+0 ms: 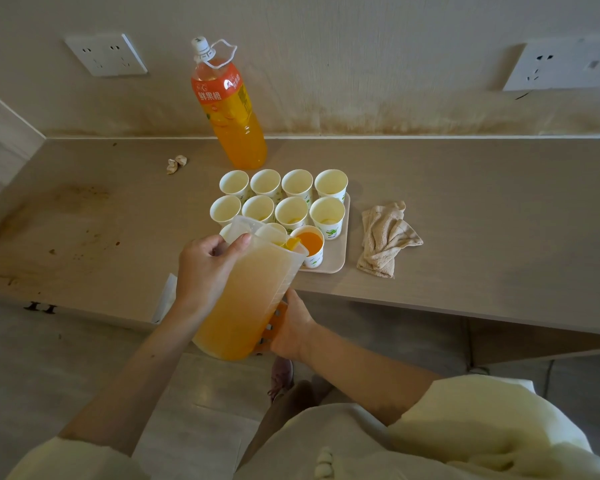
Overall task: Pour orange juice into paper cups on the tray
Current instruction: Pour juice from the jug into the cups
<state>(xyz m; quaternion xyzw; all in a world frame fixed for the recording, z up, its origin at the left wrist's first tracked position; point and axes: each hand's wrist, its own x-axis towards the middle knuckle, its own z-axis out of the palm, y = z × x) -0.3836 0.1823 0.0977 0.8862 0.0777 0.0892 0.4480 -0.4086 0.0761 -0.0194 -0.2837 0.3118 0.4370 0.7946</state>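
A clear plastic pitcher (253,289) full of orange juice is tilted over the tray (338,254). Its spout pours into the front right paper cup (311,247), which holds orange juice. My left hand (205,268) grips the pitcher's upper side, thumb near the rim. My right hand (291,327) grips the orange handle low on the pitcher. Several white paper cups (293,211) stand in rows on the tray; the pitcher hides part of the front row. A tall orange juice bottle (231,109) stands capped behind the tray.
A crumpled beige cloth (385,237) lies right of the tray. A small wad of paper (176,163) sits left of the bottle. The counter's front edge (430,306) runs below the tray. Wall sockets (106,55) are on the back wall.
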